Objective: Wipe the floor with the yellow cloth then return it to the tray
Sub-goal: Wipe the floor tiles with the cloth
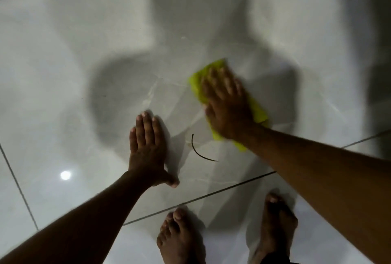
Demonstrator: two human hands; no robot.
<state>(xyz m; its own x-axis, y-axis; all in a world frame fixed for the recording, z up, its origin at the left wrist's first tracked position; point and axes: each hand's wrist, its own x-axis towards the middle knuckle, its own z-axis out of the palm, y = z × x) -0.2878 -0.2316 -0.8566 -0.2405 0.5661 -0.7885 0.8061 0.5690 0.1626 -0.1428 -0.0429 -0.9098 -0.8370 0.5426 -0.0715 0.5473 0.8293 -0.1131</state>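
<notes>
The yellow cloth [197,82] lies flat on the glossy grey-white tiled floor [63,73], right of centre. My right hand [227,103] presses down on it with fingers spread, covering most of it; yellow edges show at the top left, right and below the wrist. The hand and cloth are blurred. My left hand [148,147] rests palm-down on the bare tile to the left, fingers together, holding nothing. No tray is in view.
A thin dark curved strand [197,151] lies on the tile between my hands. My two bare feet [182,238] [277,221] stand at the bottom. Dark grout lines [201,196] cross the floor. My shadow falls across the tiles ahead.
</notes>
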